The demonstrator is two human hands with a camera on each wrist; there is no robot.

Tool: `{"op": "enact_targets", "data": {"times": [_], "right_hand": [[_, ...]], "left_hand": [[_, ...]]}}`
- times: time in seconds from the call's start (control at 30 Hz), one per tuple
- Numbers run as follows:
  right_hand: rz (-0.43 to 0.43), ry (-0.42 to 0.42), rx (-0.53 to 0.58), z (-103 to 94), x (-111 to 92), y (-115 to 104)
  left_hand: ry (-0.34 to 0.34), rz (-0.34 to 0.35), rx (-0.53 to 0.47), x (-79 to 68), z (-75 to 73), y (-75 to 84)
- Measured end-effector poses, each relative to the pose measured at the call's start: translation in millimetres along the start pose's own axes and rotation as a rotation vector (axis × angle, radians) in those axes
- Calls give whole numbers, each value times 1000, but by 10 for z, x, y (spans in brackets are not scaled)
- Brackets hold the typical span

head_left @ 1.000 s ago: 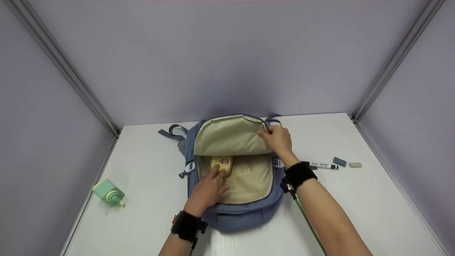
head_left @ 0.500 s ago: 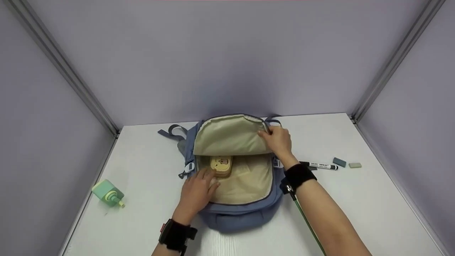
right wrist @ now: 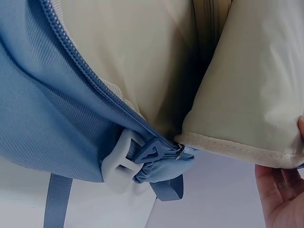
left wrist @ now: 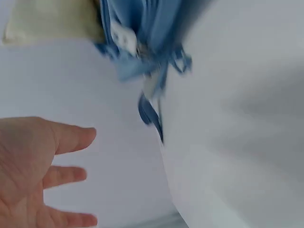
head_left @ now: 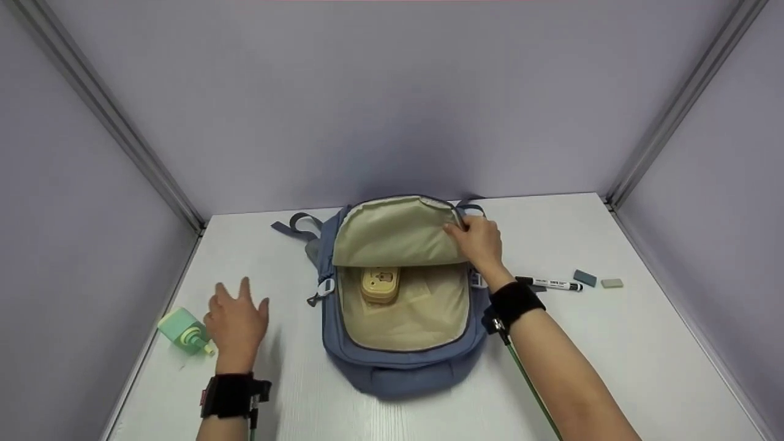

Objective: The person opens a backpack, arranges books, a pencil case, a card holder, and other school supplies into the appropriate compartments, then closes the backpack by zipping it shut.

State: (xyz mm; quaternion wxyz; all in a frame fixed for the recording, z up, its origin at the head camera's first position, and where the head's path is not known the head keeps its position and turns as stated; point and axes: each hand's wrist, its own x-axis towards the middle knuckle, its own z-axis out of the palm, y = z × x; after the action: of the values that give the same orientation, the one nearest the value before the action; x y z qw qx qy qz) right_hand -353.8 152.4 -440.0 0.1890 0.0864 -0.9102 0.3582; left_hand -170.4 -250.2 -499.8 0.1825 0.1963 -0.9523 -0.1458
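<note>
The bag (head_left: 407,373) lies on the desk (head_left: 551,233), box (head_left: 380,285) inside, bottle (head_left: 179,326) left, marker (head_left: 558,285) and blocks (head_left: 585,278) right.

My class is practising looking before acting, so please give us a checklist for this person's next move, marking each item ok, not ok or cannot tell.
1. Flap held open by the right hand: ok.
2. Yellow case inside the backpack: ok.
3. Left hand free, fingers spread: ok.
4. Green bottle gripped: not ok; the left hand is beside it, holding nothing.
5. Left hand touching the bottle: cannot tell.
</note>
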Motion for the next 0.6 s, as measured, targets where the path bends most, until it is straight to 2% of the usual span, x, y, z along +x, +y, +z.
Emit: {"op": "enact_targets", "data": {"times": [0.17, 0.3, 0.43, 0.6], "right_hand": [[-6, 1, -1, 16, -18, 2], [-15, 1, -9, 31, -26, -15], [-6, 0, -11, 47, -33, -31], [-3, -2, -13, 81, -40, -49]], "left_hand": [[-32, -228, 17, 81, -124, -365], [-117, -346, -25, 152, -202, -586], [-172, -414, -66, 179, -196, -744], [-155, -421, -109, 131, -134, -874]]}}
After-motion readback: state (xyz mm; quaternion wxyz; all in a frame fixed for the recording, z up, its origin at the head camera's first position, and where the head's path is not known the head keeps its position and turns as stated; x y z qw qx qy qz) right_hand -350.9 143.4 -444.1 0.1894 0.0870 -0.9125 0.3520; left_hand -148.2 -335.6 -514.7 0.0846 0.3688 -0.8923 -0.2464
